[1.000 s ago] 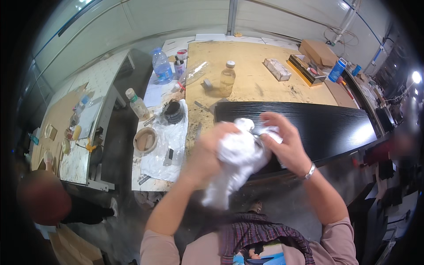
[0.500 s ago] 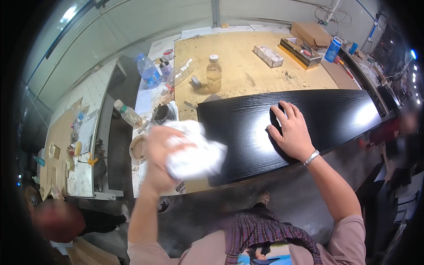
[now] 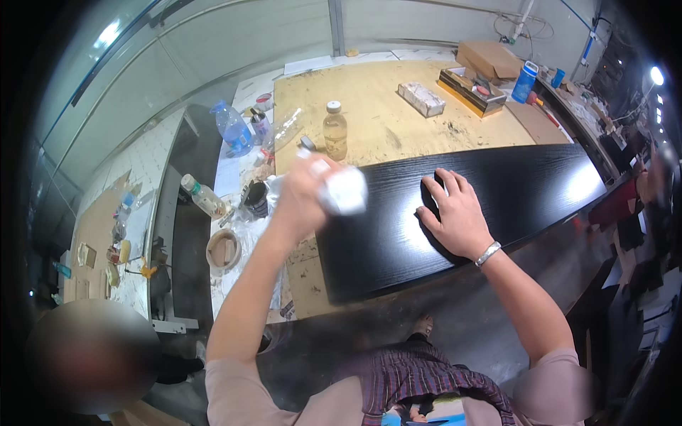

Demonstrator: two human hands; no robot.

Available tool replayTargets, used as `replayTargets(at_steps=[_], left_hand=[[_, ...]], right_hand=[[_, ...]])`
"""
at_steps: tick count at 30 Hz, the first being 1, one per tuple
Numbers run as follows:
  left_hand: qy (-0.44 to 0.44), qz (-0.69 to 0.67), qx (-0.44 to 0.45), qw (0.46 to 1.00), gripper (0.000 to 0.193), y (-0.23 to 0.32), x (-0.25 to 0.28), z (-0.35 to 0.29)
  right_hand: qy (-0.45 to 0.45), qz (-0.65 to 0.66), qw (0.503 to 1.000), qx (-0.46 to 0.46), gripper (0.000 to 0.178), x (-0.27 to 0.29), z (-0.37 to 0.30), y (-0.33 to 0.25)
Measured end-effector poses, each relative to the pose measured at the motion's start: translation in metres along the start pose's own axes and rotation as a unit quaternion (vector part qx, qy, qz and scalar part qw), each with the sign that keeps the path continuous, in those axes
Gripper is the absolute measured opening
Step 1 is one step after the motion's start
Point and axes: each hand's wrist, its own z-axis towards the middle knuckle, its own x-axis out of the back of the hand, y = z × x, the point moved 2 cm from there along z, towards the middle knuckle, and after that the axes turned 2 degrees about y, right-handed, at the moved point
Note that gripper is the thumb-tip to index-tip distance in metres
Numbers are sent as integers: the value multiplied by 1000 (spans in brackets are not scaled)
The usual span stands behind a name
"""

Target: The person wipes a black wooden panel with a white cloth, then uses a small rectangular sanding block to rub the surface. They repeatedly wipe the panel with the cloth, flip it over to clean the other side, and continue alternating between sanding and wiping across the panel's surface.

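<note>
A glossy black wood-grain panel [image 3: 376, 245] lies across the front of the workbench. My right hand [image 3: 458, 220] rests on its top, palm down with fingers spread, a silver bracelet at the wrist. Over the panel's left end is my left hand [image 3: 300, 195], closed around a crumpled white cloth [image 3: 347, 192]. Both are smeared by motion, and whether the cloth touches the panel I cannot tell. Just beyond them stands a capped bottle of pale yellow liquid [image 3: 334, 133].
To the left are a dark cup [image 3: 255, 197], a round tub [image 3: 224, 250], a tilted bottle [image 3: 204, 197] and a blue-tinted jug [image 3: 232, 128]. A whitish block [image 3: 421, 99], an open box [image 3: 471, 92] and a blue bottle [image 3: 524, 82] sit farther back. Another person's blurred head [image 3: 96, 358] is at lower left.
My left hand has moved away from me and slightly right with the cloth, from the panel's near left side to its far left corner. My right hand keeps its place on the panel.
</note>
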Motion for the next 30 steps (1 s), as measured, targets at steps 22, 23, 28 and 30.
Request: replayTargets(at_steps=[22,23,28,30], left_hand=[[123,43,75,989,17,52,94,-96],[119,58,44,990,19,61,86,-84],[45,78,34,995,25,87,39,-54],[119,47,-6,992,28,103,38,-21]], right_hand=[[3,-19,1000,-9,55,0,-3,-2],[4,-20,1000,-9,54,-1,-3,-1],[-5,67,998,-12,60,1,-1,7],[-15,227,974,-16,62,9,1,8]])
